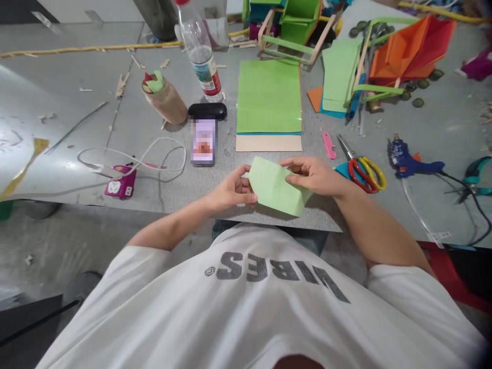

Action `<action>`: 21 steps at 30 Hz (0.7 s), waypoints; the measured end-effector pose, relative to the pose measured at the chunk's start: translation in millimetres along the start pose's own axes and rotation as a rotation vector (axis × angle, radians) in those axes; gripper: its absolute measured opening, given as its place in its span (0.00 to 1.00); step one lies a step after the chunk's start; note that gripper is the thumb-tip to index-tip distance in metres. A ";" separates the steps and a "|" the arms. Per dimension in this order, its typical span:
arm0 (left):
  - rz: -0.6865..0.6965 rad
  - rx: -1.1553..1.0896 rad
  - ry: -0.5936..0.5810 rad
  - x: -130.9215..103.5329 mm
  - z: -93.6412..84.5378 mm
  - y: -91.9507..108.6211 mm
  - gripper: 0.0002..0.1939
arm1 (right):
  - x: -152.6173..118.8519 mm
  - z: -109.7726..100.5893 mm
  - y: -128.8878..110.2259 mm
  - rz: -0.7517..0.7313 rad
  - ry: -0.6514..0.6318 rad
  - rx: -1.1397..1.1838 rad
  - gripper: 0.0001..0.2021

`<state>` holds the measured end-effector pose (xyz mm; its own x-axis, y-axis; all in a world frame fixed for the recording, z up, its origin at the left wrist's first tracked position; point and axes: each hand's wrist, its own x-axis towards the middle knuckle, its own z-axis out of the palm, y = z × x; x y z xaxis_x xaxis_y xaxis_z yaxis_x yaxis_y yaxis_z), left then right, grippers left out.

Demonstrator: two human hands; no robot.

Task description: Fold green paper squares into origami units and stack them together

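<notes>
A pale green piece of folded paper is held between my hands, just above the table's front edge. My left hand pinches its left corner between thumb and fingers. On the paper's right side, my right hand grips the upper edge, thumb on top and fingers partly behind. Part of the paper's right end is hidden under that hand. Beyond it lies a stack of coloured sheets, bright green on top. Scissors with red and yellow handles rest close to my right wrist, beside a small pink cutter.
Left of the sheets are a phone, a black case, a water bottle and a paper-filled cup. A purple power socket trails a white cable. To the right lie a blue glue gun, pliers and orange folded paper.
</notes>
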<state>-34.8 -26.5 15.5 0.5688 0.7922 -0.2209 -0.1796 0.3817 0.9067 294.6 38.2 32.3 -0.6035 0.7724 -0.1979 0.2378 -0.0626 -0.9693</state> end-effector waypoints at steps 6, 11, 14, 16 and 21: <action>0.194 0.555 -0.198 34.7 -41.3 15.4 0.27 | 5.4 7.3 12.8 -0.263 0.166 -0.505 0.25; 0.386 0.830 -0.058 48.8 -66.8 13.5 0.21 | 14.4 24.0 21.0 -0.651 0.227 -0.922 0.06; 0.368 0.909 -0.012 45.4 -75.9 15.2 0.21 | 16.1 34.1 20.1 -0.760 0.029 -1.032 0.10; 0.300 0.856 0.010 42.1 -76.1 14.7 0.23 | 14.7 39.6 17.4 -0.792 -0.010 -1.079 0.14; 0.233 0.752 0.079 36.8 -64.7 3.1 0.39 | 5.3 54.5 5.7 -0.892 0.003 -1.151 0.11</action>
<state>-66.3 34.7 -13.1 0.5194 0.8545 0.0054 0.3197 -0.2002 0.9261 251.3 7.5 17.8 -0.8727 0.2846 0.3967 0.2598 0.9587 -0.1162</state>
